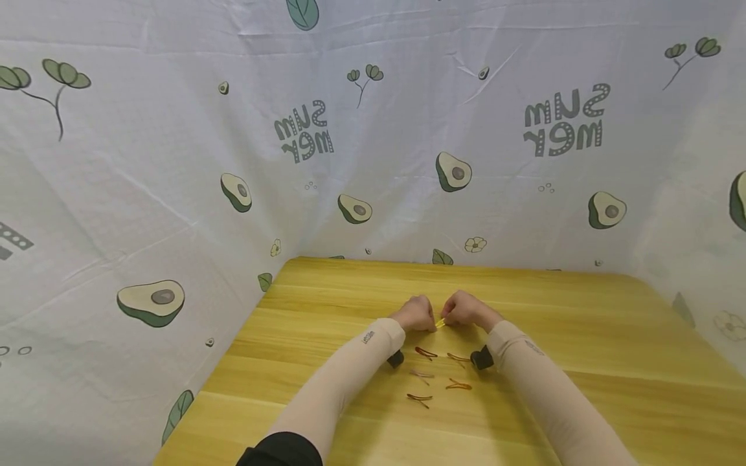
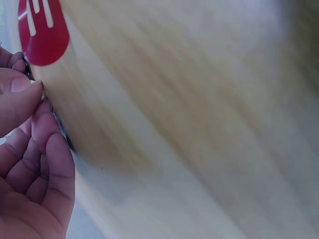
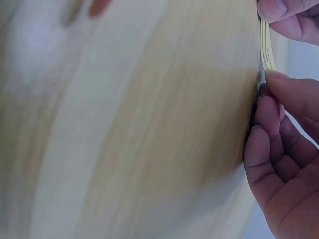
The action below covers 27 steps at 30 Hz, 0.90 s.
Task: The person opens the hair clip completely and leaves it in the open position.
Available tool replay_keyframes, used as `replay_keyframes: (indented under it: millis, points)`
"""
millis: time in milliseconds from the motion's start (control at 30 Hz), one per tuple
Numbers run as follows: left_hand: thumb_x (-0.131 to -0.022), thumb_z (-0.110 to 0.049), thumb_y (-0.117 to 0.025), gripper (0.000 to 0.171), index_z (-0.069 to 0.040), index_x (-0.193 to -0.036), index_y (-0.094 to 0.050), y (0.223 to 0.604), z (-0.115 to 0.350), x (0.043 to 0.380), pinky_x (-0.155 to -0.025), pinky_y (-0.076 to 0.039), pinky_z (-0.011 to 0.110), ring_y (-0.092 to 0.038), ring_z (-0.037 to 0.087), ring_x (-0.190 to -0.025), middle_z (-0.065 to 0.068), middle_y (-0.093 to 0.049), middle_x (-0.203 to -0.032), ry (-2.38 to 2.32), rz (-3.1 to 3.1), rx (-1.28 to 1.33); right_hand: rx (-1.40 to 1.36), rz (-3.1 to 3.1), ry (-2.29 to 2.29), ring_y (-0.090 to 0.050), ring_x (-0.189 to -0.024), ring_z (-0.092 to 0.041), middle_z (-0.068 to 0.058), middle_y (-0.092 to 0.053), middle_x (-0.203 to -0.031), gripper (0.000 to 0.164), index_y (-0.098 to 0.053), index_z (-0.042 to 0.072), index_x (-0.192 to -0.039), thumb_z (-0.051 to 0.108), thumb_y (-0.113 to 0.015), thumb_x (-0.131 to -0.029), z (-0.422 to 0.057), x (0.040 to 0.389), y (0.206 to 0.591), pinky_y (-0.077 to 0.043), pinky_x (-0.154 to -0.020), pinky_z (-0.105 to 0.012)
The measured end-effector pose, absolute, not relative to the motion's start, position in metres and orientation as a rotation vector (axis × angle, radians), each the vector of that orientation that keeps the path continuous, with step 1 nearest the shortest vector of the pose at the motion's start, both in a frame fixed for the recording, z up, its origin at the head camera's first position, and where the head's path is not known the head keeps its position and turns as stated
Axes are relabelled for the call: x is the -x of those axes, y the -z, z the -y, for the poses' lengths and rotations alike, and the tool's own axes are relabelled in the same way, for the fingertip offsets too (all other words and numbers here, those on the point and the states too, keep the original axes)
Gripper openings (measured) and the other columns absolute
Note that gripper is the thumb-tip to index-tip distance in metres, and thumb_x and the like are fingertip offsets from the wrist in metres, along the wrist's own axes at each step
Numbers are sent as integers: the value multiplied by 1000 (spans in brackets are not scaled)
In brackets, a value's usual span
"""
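Note:
A yellow hair clip [image 1: 440, 322] spans the gap between the two hands, just above the wooden table. My left hand [image 1: 416, 314] pinches one end of it between thumb and finger. The other end is pinched by my right hand [image 1: 465, 309]. Seen from the right wrist, the yellow clip [image 3: 266, 45] has long slots, and both thumbs press near its ends. In the left wrist view the left hand [image 2: 35, 149] hides most of it. Close by on the table lies a red slotted hair clip [image 2: 45, 35], also visible as a dark red clip [image 1: 425, 353] in the head view.
Toward the front of the table [image 1: 326, 291] lie an orange-brown clip [image 1: 458, 357], a pinkish clip [image 1: 422, 375], an orange clip [image 1: 459, 386] and a brown clip [image 1: 419, 397]. Their ends are spread apart. A white patterned cloth [image 1: 402, 129] hangs behind the table.

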<state>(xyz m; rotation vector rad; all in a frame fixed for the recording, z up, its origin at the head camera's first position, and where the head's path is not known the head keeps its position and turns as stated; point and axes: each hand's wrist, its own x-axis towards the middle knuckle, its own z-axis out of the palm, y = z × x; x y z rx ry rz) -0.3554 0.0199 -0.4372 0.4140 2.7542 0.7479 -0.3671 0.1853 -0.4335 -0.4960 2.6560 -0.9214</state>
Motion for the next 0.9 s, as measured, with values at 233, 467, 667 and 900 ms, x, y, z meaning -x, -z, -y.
replay_keyframes:
  millis: [233, 467, 667, 900]
  points:
    - [-88, -9, -72, 48, -14, -50, -44, 437, -22, 357, -44, -26, 23, -27, 10, -43, -4, -32, -45, -712, -2748, -420, 527, -2618, 967, -53, -65, -12, -5, -65, -74, 5, -71, -7, -87, -4, -66, -86, -191, 364, 433, -45, -59, -25]
    - [-91, -7, -66, 44, -14, -54, -44, 436, -16, 356, -48, -27, 23, -28, 9, -48, -4, -32, -52, -706, -2726, -461, 565, -2551, 1011, -49, -64, -12, -3, -62, -76, 7, -69, -7, -90, -5, -62, -89, -194, 359, 431, -42, -59, -26]
    - [-91, -7, -66, 10, -9, -82, -69, 434, -3, 354, -63, -44, 21, -52, 8, -70, -2, -62, -81, -897, -2705, -588, 616, -2558, 1026, -50, -69, -13, -5, -66, -81, 11, -70, -7, -94, -3, -61, -89, -194, 356, 425, -44, -63, -27]
    - [-93, -8, -68, 7, -6, -93, -75, 434, 12, 351, -69, -52, 22, -61, 7, -78, 2, -72, -93, -1069, -2644, -702, 639, -2521, 1109, -50, -71, -15, -9, -65, -82, 10, -69, -6, -96, -1, -60, -92, -193, 345, 419, -45, -67, -31]
